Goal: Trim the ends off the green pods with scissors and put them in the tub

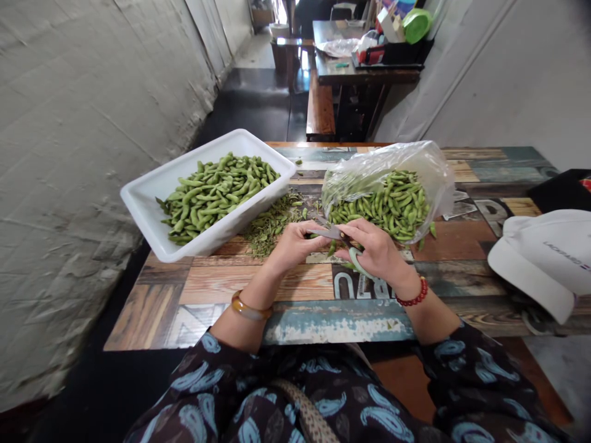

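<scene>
My right hand [376, 249] is closed around the pale green handles of a pair of scissors [332, 232], whose blades point left. Close to the blades, my left hand [298, 243] pinches a green edamame pod [314, 234], mostly covered by the fingers. Just beyond my right hand lies a clear plastic bag [436, 166], its mouth toward me and filled with edamame pods [401, 203]. To the left, a white plastic tub [143, 200] holds a heap of edamame pods [217, 194]. Trimmed green scraps [270, 227] lie piled between tub and bag.
The patchwork wooden table [231, 277] ends in front of my body. A white cap [549, 252] lies at the right, with a black object [563, 191] behind it. Farther back stand another table [332, 67] with a black tray of items and a wooden bench [321, 107]. Walls flank both sides.
</scene>
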The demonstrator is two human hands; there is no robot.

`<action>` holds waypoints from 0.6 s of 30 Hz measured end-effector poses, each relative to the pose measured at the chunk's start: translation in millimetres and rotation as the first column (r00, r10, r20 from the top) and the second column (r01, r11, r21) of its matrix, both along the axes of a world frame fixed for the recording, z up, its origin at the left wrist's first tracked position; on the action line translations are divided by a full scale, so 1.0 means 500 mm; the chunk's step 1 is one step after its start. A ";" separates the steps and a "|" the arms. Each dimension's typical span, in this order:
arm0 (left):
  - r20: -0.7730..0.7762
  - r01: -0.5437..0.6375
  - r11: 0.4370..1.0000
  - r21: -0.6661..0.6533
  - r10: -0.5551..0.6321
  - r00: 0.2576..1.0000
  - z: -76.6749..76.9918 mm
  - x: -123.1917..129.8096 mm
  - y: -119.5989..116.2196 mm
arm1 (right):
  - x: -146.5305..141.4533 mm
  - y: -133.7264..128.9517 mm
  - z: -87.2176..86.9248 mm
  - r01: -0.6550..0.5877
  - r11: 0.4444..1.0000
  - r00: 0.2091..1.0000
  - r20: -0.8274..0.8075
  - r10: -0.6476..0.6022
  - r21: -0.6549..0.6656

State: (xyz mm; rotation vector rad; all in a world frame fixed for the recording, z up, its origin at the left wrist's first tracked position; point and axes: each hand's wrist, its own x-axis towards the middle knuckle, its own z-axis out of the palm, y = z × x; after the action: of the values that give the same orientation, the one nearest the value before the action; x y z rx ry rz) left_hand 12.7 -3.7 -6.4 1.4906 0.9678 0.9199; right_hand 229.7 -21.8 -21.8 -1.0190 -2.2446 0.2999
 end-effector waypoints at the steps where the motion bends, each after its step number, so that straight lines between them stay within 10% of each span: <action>1: 0.003 0.009 1.000 0.000 -0.009 1.000 0.000 0.000 0.000 | 0.001 0.000 -0.001 -0.006 1.000 1.000 -0.004 0.006 -0.002; 18: 0.003 0.031 1.000 0.001 -0.031 1.000 -0.001 -0.005 0.003 | 0.007 0.004 -0.007 -0.025 1.000 1.000 -0.017 0.025 -0.019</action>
State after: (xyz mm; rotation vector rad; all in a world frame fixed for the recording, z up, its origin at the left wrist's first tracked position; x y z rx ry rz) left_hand 10.3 -2.2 -6.9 1.5011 0.9401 0.9004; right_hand 232.9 -19.9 -25.5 -0.9959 -2.2444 0.3406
